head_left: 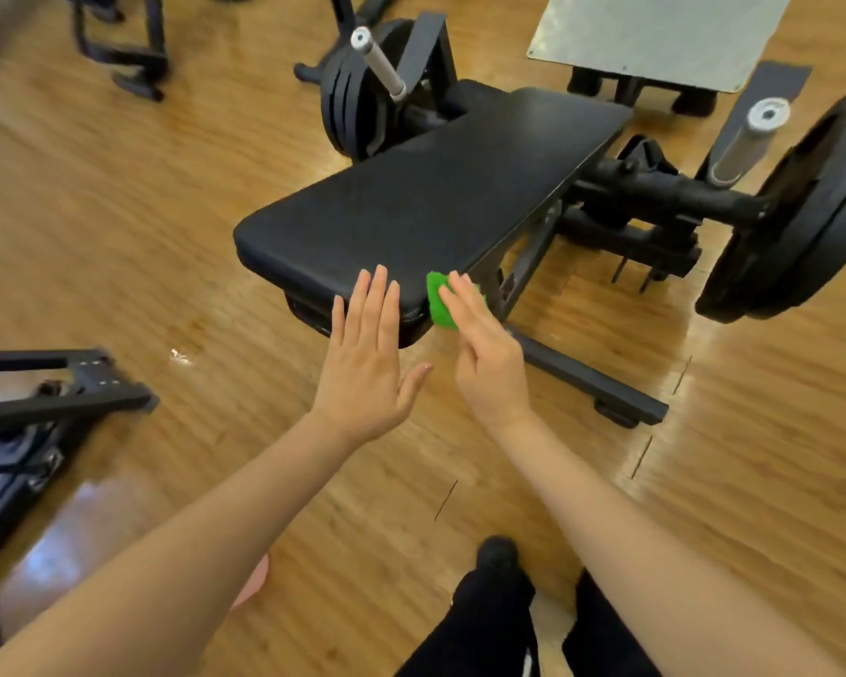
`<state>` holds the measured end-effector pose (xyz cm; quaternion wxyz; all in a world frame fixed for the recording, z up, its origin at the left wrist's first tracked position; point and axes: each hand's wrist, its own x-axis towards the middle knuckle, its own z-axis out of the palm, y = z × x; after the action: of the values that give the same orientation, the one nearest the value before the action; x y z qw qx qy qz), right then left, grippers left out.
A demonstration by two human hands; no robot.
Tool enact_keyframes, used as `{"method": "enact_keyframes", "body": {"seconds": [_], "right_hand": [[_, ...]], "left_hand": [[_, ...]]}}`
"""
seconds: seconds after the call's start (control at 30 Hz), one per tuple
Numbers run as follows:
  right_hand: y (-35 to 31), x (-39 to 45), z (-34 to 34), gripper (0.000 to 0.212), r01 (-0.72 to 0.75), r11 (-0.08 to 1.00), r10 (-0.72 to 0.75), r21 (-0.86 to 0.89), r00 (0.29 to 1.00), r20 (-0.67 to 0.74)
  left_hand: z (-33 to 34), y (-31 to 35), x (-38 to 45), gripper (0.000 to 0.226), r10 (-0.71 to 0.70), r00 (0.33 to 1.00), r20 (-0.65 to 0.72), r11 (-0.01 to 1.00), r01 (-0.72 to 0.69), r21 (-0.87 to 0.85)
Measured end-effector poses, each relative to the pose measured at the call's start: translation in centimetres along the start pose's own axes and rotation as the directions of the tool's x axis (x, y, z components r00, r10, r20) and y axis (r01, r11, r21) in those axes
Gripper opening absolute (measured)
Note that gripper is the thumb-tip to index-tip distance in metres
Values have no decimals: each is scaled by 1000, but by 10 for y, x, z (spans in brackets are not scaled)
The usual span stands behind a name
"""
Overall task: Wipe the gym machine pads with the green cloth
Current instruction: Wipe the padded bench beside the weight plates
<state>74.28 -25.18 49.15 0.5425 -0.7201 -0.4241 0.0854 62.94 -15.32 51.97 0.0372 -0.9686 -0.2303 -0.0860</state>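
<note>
Gym floor of glossy wood-grain planks [118, 197], seen from above by a standing person whose dark trouser legs [484, 623] occupy the lower edge. Nearest the viewer, two bare forearms reach forward. The left hand [367, 354] is flat, fingers straight and together, thumb spread, holding nothing; its fingertips overlap the near edge of the black pad [426, 197], though contact cannot be confirmed. The right hand [484, 354] presses the green cloth [438, 305] against the near right corner of the pad, with the extended fingers lying over the cloth; whether the thumb pinches it from below is hidden. The cloth appears small, soft and bunched, presumably light and easily folded, so it is best carried under flat fingers or pinched at a gathered edge. The pad is a broad, smooth, padded slab, probably vinyl: firm under pressure and somewhat slick, fixed to a dark steel frame [592, 378] and not to be lifted. Beyond it lie loaded weight plates [357, 100] on a chrome sleeve at centre, a second larger plate stack [811, 212] at right, and a grey metal footplate [655, 31] at the far edge. Most of the pad surface lies beyond the cloth.
</note>
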Motion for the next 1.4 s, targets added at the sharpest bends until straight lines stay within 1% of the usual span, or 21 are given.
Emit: {"method": "enact_keyframes", "body": {"seconds": [0.07,0.1,0.17,0.27,0.33,0.37,0.43,0.5,0.57,0.63,0.7,0.73,0.8,0.87,1.0,1.1,1.17,1.2,1.3,1.37,1.4], "right_hand": [[10,-1,8,43,115,993,-115,19,993,29],[16,-2,12,41,191,982,-191,12,982,14],[34,2,23,39,348,937,-348,-15,937,-7],[63,16,36,35,515,857,-515,-23,856,-36],[81,21,46,35,598,800,-599,-41,795,-93],[89,24,52,37,641,764,-643,-67,751,-146],[105,33,65,52,705,699,-709,-122,660,-248],[118,42,75,62,743,652,-742,-148,587,-324],[127,53,81,60,769,624,-749,-136,539,-386],[136,63,85,49,768,633,-721,-103,535,-439],[142,67,89,49,739,671,-657,-63,553,-513],[144,67,91,49,729,683,-624,-28,564,-540],[139,59,94,42,725,686,-567,61,586,-579],[125,50,95,38,737,665,-556,120,596,-580],[109,43,98,38,771,631,-580,85,541,-609],[129,51,98,41,765,643,-604,19,523,-602],[152,63,98,43,734,679,-575,22,549,-607],[164,70,97,44,707,706,-548,34,576,-607],[180,73,91,51,628,774,-459,87,650,-607],[168,65,87,52,631,767,-449,118,659,-604],[158,60,86,50,671,732,-490,116,638,-594]], "left_hand": [[3,9,-5,77,-63,997,-42,996,60,-65],[7,13,-5,77,-90,993,-77,993,83,-89],[16,19,-2,75,-145,971,-190,984,121,-134],[30,21,8,73,-180,921,-346,977,125,-175],[38,23,9,73,-175,894,-414,978,110,-176],[42,24,9,73,-168,878,-449,981,105,-162],[50,24,11,74,-148,852,-503,988,99,-122],[57,22,13,76,-129,819,-559,992,101,-80],[61,20,19,75,-104,776,-622,994,107,-33],[63,18,23,71,-83,752,-654,991,130,24],[64,16,25,70,-63,741,-669,980,174,100],[64,14,25,70,-49,740,-671,971,193,142],[65,11,24,70,-7,741,-671,949,217,229],[66,9,23,69,14,749,-663,926,240,291],[67,9,20,72,59,763,-643,887,257,385],[71,10,19,65,125,781,-612,848,236,475],[75,11,20,57,185,795,-578,782,237,577],[77,12,21,57,196,801,-565,752,248,611],[79,15,22,63,177,810,-560,713,287,640],[78,16,22,65,170,811,-560,696,304,650],[77,16,21,66,166,811,-562,689,312,654]]}}
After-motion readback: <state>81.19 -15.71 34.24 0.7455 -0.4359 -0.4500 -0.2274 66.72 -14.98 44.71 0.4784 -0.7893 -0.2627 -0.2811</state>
